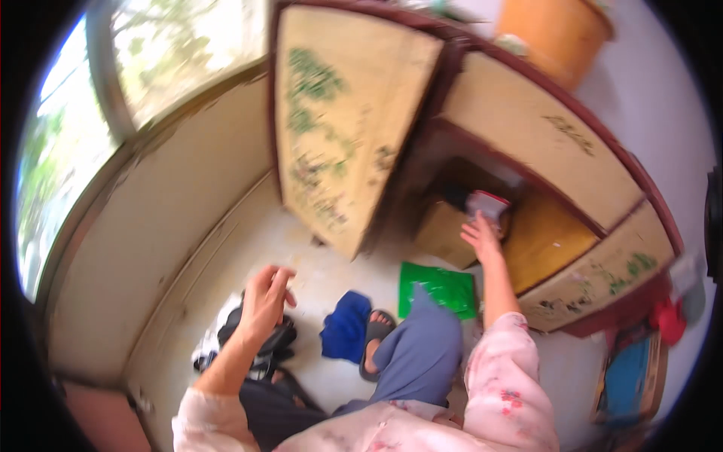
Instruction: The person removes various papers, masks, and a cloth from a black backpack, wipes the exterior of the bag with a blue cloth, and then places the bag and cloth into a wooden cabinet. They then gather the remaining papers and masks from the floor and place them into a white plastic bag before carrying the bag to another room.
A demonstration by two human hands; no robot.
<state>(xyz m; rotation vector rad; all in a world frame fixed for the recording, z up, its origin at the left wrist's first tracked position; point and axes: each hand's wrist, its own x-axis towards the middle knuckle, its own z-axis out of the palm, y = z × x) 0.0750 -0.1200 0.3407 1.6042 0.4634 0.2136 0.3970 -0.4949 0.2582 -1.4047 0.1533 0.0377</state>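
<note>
My right hand (482, 234) reaches to the opening of a painted wooden cabinet (517, 124) and touches a small pale packet with a red edge (487, 206). Whether the fingers grip the packet cannot be told. Just behind it a cardboard box (449, 231) stands in the cabinet. My left hand (270, 294), its fingers loosely curled, hangs over a dark bundle (282, 336) on the floor; no object shows in it. Between my hands a blue cloth (345, 327) and a green plastic packet (438, 288) lie on the floor near my sandalled foot.
A painted cabinet door (350, 124) swings out at the upper middle. An orange pot (553, 39) stands on the cabinet top. A low wall (186, 186) under a window runs along the left. At the lower right a box with a blue panel (627, 378) sits beside a red item (669, 322).
</note>
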